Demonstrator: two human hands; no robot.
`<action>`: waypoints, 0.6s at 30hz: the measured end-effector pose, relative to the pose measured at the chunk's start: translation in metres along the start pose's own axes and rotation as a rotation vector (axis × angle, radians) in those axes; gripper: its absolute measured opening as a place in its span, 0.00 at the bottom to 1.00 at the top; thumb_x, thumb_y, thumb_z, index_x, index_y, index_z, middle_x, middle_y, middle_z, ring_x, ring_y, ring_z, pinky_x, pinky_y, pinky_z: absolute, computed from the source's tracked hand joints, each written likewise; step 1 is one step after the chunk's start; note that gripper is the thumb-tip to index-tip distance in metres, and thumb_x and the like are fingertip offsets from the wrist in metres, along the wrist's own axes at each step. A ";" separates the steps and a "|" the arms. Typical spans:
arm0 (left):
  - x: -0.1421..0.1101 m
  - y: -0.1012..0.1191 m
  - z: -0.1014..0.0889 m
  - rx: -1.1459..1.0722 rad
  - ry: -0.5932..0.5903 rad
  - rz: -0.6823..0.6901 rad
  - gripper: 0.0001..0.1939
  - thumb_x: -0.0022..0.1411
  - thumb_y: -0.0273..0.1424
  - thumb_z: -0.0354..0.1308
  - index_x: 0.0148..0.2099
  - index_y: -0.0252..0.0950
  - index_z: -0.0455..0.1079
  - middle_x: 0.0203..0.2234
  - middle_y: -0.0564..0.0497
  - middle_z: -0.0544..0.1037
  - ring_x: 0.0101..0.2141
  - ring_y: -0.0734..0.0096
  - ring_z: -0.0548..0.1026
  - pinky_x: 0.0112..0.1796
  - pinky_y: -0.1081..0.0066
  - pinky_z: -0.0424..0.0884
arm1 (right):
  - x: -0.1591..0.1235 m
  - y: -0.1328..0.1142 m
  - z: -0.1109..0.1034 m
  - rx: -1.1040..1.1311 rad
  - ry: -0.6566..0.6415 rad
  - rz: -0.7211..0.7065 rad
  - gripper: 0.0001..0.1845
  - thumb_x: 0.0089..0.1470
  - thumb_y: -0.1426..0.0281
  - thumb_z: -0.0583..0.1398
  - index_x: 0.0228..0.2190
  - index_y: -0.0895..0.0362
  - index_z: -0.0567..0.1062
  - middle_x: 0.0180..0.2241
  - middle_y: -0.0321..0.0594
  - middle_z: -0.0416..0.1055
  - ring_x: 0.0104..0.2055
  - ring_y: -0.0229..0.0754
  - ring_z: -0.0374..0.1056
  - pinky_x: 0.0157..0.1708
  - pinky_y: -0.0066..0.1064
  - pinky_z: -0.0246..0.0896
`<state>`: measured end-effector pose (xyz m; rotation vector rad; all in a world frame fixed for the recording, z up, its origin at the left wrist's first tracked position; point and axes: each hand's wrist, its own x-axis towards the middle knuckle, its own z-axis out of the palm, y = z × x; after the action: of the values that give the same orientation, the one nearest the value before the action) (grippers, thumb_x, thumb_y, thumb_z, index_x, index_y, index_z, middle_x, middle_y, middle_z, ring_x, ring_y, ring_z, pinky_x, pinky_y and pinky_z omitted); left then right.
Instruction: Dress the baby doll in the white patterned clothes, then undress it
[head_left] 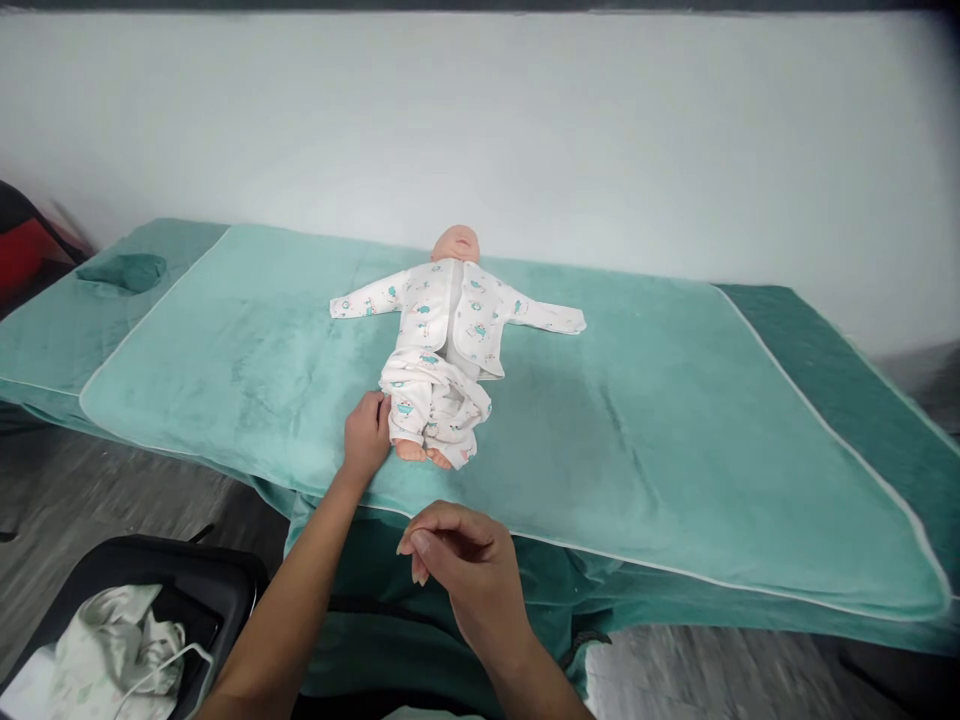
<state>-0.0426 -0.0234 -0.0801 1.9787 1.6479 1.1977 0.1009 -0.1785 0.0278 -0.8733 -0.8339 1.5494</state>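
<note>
A baby doll (456, 243) lies on its back on the green bed cover, head toward the wall. It wears a white printed jacket (424, 315) that hangs open down the front, with the sleeves spread out to both sides. White printed trousers (442, 395) are bunched over its legs, and both feet show at the cuffs. My left hand (367, 437) is closed at the left edge of the trousers, its fingertips partly hidden by the cloth. Nearer to me, my right hand (469, 560) hovers with fingers curled against the thumb and nothing visible in them.
The massage bed (675, 430) runs along a white wall, with a face hole (124, 272) at its left end. A black chair (225, 565) at lower left carries a crumpled pale cloth (112, 650) and a white cord. Something red and black stands at far left.
</note>
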 end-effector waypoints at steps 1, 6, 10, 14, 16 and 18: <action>0.000 0.000 0.000 0.002 0.001 -0.001 0.15 0.73 0.38 0.45 0.37 0.38 0.68 0.29 0.49 0.74 0.31 0.67 0.71 0.34 0.68 0.64 | 0.000 0.001 0.000 0.010 -0.012 -0.006 0.06 0.55 0.66 0.68 0.28 0.54 0.81 0.26 0.36 0.76 0.21 0.32 0.65 0.22 0.26 0.60; 0.001 -0.002 0.001 0.005 -0.004 -0.009 0.15 0.73 0.38 0.46 0.38 0.38 0.68 0.29 0.49 0.75 0.31 0.66 0.72 0.34 0.68 0.64 | 0.000 0.010 0.001 0.096 0.036 0.039 0.25 0.63 0.59 0.60 0.17 0.55 0.65 0.16 0.30 0.60 0.17 0.32 0.53 0.19 0.28 0.50; 0.000 -0.002 0.001 -0.018 -0.012 -0.014 0.14 0.72 0.38 0.46 0.37 0.38 0.69 0.29 0.49 0.75 0.31 0.66 0.72 0.34 0.67 0.64 | 0.000 0.013 -0.009 -0.081 -0.072 0.038 0.32 0.67 0.56 0.55 0.13 0.55 0.59 0.12 0.30 0.52 0.15 0.32 0.49 0.19 0.29 0.45; -0.001 -0.001 -0.002 -0.175 0.064 -0.087 0.14 0.71 0.40 0.50 0.39 0.38 0.70 0.30 0.50 0.75 0.32 0.68 0.73 0.36 0.68 0.68 | 0.017 0.003 -0.041 -0.373 -0.047 -0.143 0.30 0.69 0.57 0.51 0.18 0.56 0.70 0.17 0.35 0.65 0.22 0.35 0.61 0.26 0.30 0.56; 0.004 -0.001 -0.004 -0.335 0.161 -0.162 0.13 0.71 0.42 0.51 0.44 0.38 0.70 0.36 0.49 0.77 0.36 0.68 0.74 0.39 0.68 0.70 | 0.035 -0.004 -0.061 -0.466 0.092 -0.228 0.19 0.69 0.58 0.53 0.33 0.55 0.77 0.28 0.38 0.73 0.27 0.37 0.67 0.29 0.30 0.61; 0.015 0.000 -0.005 -0.472 0.195 -0.222 0.14 0.69 0.42 0.53 0.48 0.39 0.71 0.42 0.48 0.77 0.41 0.67 0.76 0.43 0.68 0.72 | 0.060 -0.011 -0.081 -0.561 0.219 -0.326 0.16 0.67 0.59 0.55 0.50 0.52 0.73 0.42 0.42 0.76 0.36 0.40 0.71 0.32 0.32 0.66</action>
<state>-0.0468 -0.0105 -0.0710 1.3946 1.4480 1.5552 0.1700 -0.1138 -0.0067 -1.2113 -1.2058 0.9235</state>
